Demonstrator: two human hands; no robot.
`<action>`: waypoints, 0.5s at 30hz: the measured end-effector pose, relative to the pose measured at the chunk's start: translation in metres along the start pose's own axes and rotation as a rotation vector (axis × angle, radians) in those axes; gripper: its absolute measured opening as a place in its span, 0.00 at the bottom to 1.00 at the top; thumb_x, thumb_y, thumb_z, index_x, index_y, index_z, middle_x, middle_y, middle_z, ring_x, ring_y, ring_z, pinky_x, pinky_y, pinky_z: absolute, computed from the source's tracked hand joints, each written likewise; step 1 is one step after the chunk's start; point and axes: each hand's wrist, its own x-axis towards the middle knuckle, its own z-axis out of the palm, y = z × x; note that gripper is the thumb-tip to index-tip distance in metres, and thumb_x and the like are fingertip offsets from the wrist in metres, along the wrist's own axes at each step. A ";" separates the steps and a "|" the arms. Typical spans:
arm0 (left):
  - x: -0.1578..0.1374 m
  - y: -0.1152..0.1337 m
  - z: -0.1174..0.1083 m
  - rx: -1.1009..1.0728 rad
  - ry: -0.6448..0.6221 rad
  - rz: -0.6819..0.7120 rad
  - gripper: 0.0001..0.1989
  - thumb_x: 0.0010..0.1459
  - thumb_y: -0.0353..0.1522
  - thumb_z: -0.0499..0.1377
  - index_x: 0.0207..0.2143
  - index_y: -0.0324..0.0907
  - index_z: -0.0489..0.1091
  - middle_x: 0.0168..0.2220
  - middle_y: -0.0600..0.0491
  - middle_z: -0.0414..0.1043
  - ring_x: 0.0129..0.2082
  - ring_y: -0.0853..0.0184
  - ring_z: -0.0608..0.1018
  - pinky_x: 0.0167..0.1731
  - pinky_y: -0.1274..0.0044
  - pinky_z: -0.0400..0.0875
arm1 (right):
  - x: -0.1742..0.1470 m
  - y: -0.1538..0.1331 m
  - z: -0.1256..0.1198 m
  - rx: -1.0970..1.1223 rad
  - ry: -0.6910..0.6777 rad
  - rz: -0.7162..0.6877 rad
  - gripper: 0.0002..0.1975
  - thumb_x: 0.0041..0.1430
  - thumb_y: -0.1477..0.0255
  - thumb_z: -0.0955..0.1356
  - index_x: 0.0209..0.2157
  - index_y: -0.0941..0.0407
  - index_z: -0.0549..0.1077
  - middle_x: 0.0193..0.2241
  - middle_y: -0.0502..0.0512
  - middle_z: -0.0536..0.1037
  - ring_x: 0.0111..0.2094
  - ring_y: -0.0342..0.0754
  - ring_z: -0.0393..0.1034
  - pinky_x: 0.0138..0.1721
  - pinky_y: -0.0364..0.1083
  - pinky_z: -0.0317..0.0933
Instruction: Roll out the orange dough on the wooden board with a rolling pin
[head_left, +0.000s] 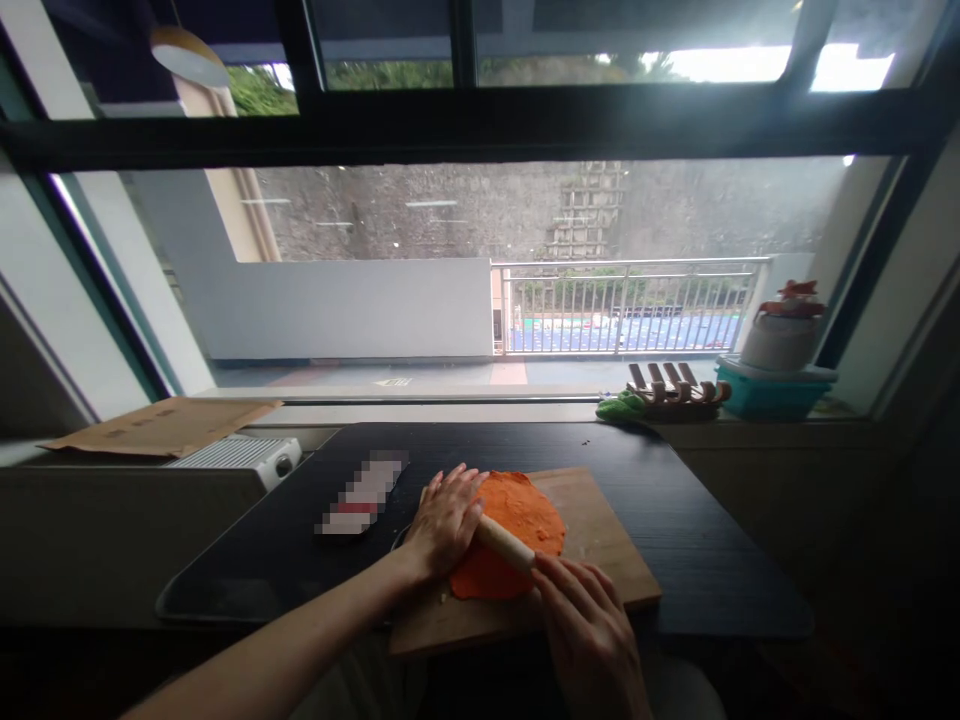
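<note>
A flattened round of orange dough (523, 508) lies on a wooden board (611, 545). Across it, slanting down to the right, rests a pale wooden rolling pin (505, 545). My left hand (448, 520) covers the pin's upper left end, its fingers reaching forward beside the dough's left edge. At the lower right end, my right hand (589, 615) grips the pin with bent fingers. Both pin ends are hidden by the hands.
The board sits on a dark table (712, 560) by a window. A blurred-out flat object (364, 495) lies at left. Cardboard (161, 425) tops a white radiator (240, 460). On the sill stand a brown rack (675, 395), green cloth (621, 406) and teal box (772, 390).
</note>
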 end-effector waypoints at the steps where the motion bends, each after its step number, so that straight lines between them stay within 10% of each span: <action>1: -0.002 -0.001 -0.001 -0.002 -0.011 -0.005 0.26 0.64 0.38 0.37 0.62 0.45 0.55 0.63 0.52 0.57 0.65 0.61 0.54 0.63 0.61 0.46 | 0.000 -0.001 0.001 0.003 -0.003 -0.002 0.15 0.62 0.80 0.62 0.47 0.55 0.73 0.47 0.53 0.77 0.47 0.48 0.71 0.49 0.49 0.61; 11: 0.125 0.044 0.023 -0.045 -0.270 -0.095 0.32 0.60 0.44 0.42 0.65 0.42 0.48 0.66 0.47 0.51 0.67 0.58 0.49 0.62 0.56 0.43 | 0.008 0.057 0.001 -0.210 0.047 0.044 0.13 0.65 0.74 0.60 0.44 0.58 0.74 0.39 0.56 0.80 0.37 0.48 0.75 0.42 0.47 0.64; 15: 0.134 0.046 0.027 -0.061 -0.302 -0.076 0.32 0.60 0.44 0.44 0.64 0.42 0.49 0.66 0.47 0.50 0.67 0.59 0.49 0.62 0.56 0.43 | 0.010 0.055 0.002 -0.235 0.071 0.036 0.13 0.65 0.74 0.60 0.44 0.58 0.75 0.38 0.56 0.80 0.36 0.48 0.74 0.40 0.47 0.63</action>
